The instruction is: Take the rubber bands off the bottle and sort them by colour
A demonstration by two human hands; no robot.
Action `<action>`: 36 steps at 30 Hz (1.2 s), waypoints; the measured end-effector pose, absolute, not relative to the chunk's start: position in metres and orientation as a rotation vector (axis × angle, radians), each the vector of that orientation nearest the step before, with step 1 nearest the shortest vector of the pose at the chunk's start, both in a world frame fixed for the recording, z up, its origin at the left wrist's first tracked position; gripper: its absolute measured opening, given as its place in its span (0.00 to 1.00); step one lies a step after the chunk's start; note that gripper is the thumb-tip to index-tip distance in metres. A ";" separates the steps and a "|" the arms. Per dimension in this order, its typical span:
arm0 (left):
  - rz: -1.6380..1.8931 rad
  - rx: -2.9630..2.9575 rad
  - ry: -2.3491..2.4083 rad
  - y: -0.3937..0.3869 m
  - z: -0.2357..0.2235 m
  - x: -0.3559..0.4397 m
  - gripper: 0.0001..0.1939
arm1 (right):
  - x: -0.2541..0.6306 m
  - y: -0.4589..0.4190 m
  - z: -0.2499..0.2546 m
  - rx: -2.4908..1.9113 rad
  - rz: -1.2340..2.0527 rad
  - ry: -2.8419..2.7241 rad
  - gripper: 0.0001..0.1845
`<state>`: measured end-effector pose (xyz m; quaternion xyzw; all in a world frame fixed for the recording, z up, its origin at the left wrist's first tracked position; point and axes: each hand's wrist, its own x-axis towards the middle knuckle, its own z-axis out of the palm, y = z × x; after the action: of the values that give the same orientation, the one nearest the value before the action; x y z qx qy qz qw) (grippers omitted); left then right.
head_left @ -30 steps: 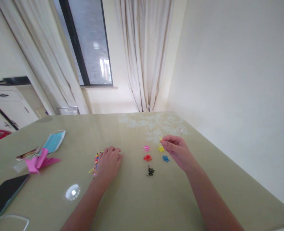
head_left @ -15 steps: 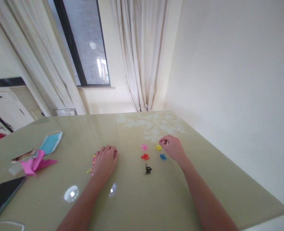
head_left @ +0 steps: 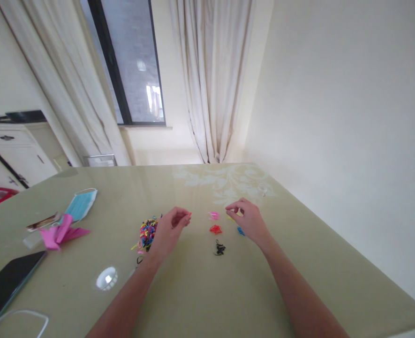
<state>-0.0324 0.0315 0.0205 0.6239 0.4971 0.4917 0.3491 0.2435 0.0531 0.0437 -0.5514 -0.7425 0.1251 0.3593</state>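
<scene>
My left hand (head_left: 172, 227) is raised over the table, thumb and forefinger pinching a small red rubber band (head_left: 190, 214). Beside and partly behind it lies a mixed heap of colourful rubber bands (head_left: 147, 233). My right hand (head_left: 250, 220) hovers above the yellow rubber bands (head_left: 230, 218), mostly covering them. Its fingertips are pinched together, and whatever may be between them is too small to make out. Small sorted groups lie between the hands: pink bands (head_left: 213, 216), red bands (head_left: 215, 229) and black bands (head_left: 219, 248). Blue bands (head_left: 240, 231) show partly under my right hand.
On the left of the table (head_left: 193, 291) are a blue face mask (head_left: 81, 205), a pink folded paper piece (head_left: 61, 233), a narrow brown packet (head_left: 41, 222), a dark phone or tablet (head_left: 12, 281) and a white cable (head_left: 24, 311). A wall (head_left: 351, 141) borders the right side.
My left hand has lifted from the mixed heap and moved right, now with a red band in its fingertips. My right hand has shifted slightly left. The view has turned a little.
</scene>
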 end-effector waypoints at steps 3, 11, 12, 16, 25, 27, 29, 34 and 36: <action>1.243 1.616 1.211 0.025 0.023 -0.022 0.13 | 0.218 0.040 0.047 -1.227 0.568 -1.865 0.09; 1.182 1.586 1.057 0.013 0.027 -0.010 0.12 | 0.190 0.025 0.038 -1.092 0.773 -1.853 0.13; 1.176 1.585 1.051 0.012 0.027 -0.009 0.13 | 0.190 0.025 0.038 -1.092 0.775 -1.856 0.13; 1.133 1.626 1.060 0.012 0.030 -0.009 0.15 | 0.195 0.025 0.044 -1.090 0.827 -1.811 0.11; 0.643 2.182 2.193 0.029 0.018 -0.055 0.14 | 0.236 0.021 0.087 -0.632 1.094 -1.153 0.15; 0.491 2.193 2.286 0.031 0.013 -0.061 0.15 | 0.238 0.021 0.090 -0.615 1.116 -1.134 0.14; 0.432 2.211 2.293 0.032 0.010 -0.064 0.16 | 0.238 0.022 0.089 -0.597 1.141 -1.112 0.14; 0.420 2.278 2.229 0.034 0.013 -0.064 0.15 | 0.237 0.022 0.086 -0.615 1.134 -1.120 0.15; 0.467 2.275 2.222 0.034 0.014 -0.064 0.15 | 0.238 0.023 0.084 -0.654 1.115 -1.145 0.16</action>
<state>-0.0644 0.0343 0.0138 0.7074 0.6908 0.1454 -0.0362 0.2380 0.0233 0.0842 -0.2879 -0.5041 0.4908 0.6497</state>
